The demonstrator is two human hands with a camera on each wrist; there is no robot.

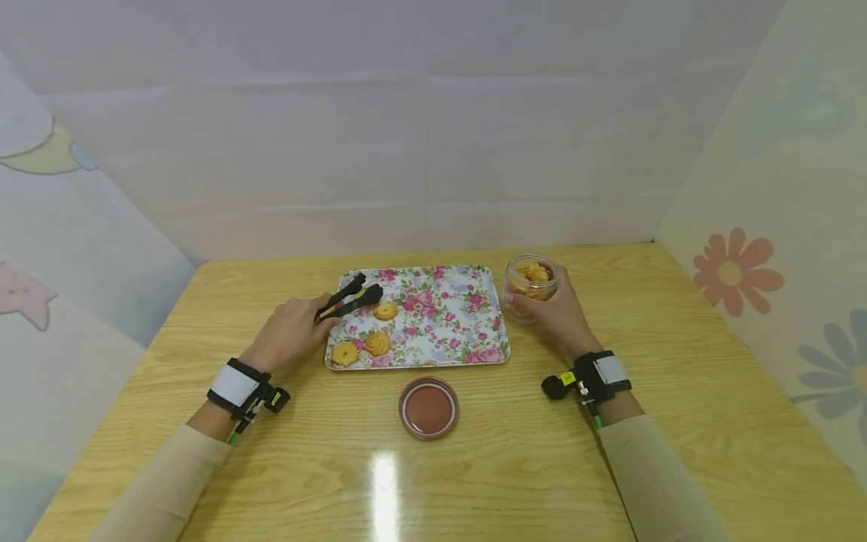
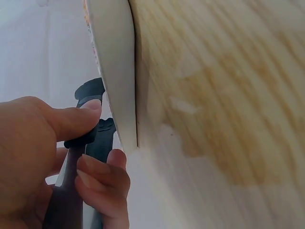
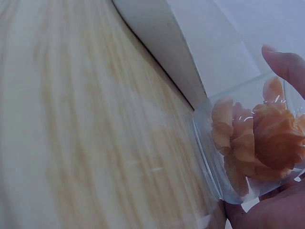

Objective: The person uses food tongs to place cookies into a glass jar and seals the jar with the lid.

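My left hand [image 1: 291,331] grips black tongs [image 1: 351,298] at the left edge of a floral tray [image 1: 447,331]; the tong tips are parted above the tray near a cookie [image 1: 385,310]. Two more cookies [image 1: 345,353] [image 1: 378,343] lie at the tray's front left. In the left wrist view my thumb and fingers curl round the tongs [image 2: 88,143] beside the tray's rim [image 2: 116,81]. My right hand [image 1: 558,316] wraps a clear open jar [image 1: 531,284] of cookies standing on the table just right of the tray. The jar [image 3: 252,143] fills the right wrist view.
A round brown lid [image 1: 428,407] lies on the wooden table [image 1: 515,467] in front of the tray. Padded walls close in the back and both sides. Bare tabletop runs along the front and to the far left and right.
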